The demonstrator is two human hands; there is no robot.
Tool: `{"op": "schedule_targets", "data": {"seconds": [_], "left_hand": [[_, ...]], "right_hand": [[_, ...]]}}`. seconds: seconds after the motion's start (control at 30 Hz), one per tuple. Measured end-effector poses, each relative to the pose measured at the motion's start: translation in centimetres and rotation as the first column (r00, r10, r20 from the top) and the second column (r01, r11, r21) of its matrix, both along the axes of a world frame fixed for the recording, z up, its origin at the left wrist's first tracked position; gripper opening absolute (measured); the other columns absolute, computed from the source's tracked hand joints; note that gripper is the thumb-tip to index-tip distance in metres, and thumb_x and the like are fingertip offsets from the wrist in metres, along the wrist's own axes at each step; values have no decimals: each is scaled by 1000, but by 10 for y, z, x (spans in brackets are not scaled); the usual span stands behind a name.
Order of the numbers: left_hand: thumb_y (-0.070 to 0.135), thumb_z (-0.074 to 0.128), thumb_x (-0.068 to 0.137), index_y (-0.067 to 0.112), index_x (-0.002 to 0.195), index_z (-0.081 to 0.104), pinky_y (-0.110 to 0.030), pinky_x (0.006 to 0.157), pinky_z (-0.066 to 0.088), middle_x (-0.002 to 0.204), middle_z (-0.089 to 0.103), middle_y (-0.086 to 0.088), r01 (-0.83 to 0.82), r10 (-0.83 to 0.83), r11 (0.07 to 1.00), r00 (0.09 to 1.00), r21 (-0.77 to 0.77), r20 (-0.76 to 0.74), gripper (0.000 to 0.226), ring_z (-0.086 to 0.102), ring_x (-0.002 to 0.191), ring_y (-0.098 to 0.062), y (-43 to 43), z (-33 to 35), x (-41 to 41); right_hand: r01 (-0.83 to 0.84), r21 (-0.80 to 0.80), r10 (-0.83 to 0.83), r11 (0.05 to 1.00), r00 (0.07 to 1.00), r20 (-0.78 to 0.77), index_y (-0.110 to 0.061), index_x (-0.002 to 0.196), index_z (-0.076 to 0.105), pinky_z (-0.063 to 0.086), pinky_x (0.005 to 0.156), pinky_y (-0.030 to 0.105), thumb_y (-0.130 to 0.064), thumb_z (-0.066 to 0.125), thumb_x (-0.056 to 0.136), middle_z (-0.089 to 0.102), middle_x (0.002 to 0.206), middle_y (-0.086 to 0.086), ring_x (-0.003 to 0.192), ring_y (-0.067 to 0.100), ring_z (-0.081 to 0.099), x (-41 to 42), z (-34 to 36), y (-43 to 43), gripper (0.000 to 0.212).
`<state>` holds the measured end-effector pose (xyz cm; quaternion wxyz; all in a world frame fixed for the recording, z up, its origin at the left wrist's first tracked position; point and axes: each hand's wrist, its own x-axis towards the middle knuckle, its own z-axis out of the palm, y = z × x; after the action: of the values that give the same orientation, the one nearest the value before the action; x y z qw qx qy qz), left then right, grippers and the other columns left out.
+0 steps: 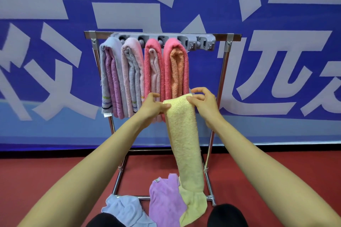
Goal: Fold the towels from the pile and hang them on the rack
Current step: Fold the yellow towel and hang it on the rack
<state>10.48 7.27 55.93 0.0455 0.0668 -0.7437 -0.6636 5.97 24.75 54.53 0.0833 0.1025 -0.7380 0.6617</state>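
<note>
A yellow towel (184, 140), folded into a long strip, hangs from both my hands in front of the metal rack (224, 72). My left hand (154, 106) pinches its top left corner. My right hand (202, 102) grips the top right edge. Its lower end drapes onto the floor beside a purple towel (164, 199) and a light blue towel (125, 210) of the pile. Several folded towels hang on the rack's grey holder bar (197, 41): a lilac one (110, 77), a pale pink one (132, 77), a coral one (153, 75) and a coral-and-orange one (176, 72).
The rack stands on a red floor (46, 175) against a blue banner with large white characters (276, 72). The right end of the holder bar has free clips. My dark-clad knees (227, 215) show at the bottom edge.
</note>
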Motion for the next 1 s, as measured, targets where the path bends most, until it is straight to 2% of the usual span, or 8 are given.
{"op": "schedule_targets", "data": {"seconds": [0.3,0.43,0.53,0.63,0.73,0.83,0.93,1.0], "left_hand": [[16,53,98,2,130,30,-13,29,31,71,49,-8,-11,11,1000,1000,-23,-17,42,46,49,-15,2,-7,-11],[8,73,82,8,121,34,-21,42,47,85,59,-11,46,-45,997,999,-63,8,55,58,62,-15,-6,-6,-10],[5,70,84,6,121,40,-40,68,54,95,59,-13,-76,76,997,995,-5,-61,47,61,77,-21,-9,-7,-14],[10,70,85,9,117,43,-31,61,46,92,57,-8,-102,105,993,992,56,-66,42,57,65,-19,-10,-7,-17],[11,75,79,7,119,47,-35,68,48,98,59,-13,-42,47,993,998,108,-47,49,60,69,-23,-12,-7,-17],[-1,74,76,11,133,39,-36,70,54,103,58,-9,97,-106,990,991,-106,-85,68,62,84,-24,-15,-7,-15],[-6,67,80,23,138,29,-47,50,52,96,51,-10,137,-190,903,978,-406,-92,75,57,67,-28,-16,-5,-14],[-5,67,81,23,140,25,-49,48,50,99,52,-18,95,-146,904,985,-417,-93,77,55,60,-28,-17,-7,-16]], "right_hand": [[66,69,-66,995,998,-5,-19,102,57,48,72,22,-21,78,78,72,91,4,85,12,66,-2,-3,5,33],[89,51,-89,995,996,-9,-18,97,59,46,67,19,-20,78,77,72,92,7,82,12,65,-3,-3,-2,28],[12,89,-15,996,999,31,-15,102,61,47,58,12,-19,78,78,70,93,8,78,12,63,0,-2,-4,31],[-138,196,125,971,989,77,-12,111,61,46,55,9,-12,80,75,64,86,2,75,10,61,4,3,-1,41],[-69,315,71,947,997,4,-17,107,65,47,65,14,-13,81,74,65,90,2,83,13,62,4,8,-1,37],[80,496,-24,864,993,-119,-20,105,67,47,75,25,-25,78,76,62,87,-2,85,15,59,3,8,-3,32],[125,616,-45,778,988,-145,-21,104,66,50,77,35,-34,75,78,63,88,-3,92,20,59,5,5,-8,29],[80,617,-19,783,994,-105,-18,107,66,51,79,33,-32,76,79,64,92,-3,94,18,61,7,5,-10,33]]}}
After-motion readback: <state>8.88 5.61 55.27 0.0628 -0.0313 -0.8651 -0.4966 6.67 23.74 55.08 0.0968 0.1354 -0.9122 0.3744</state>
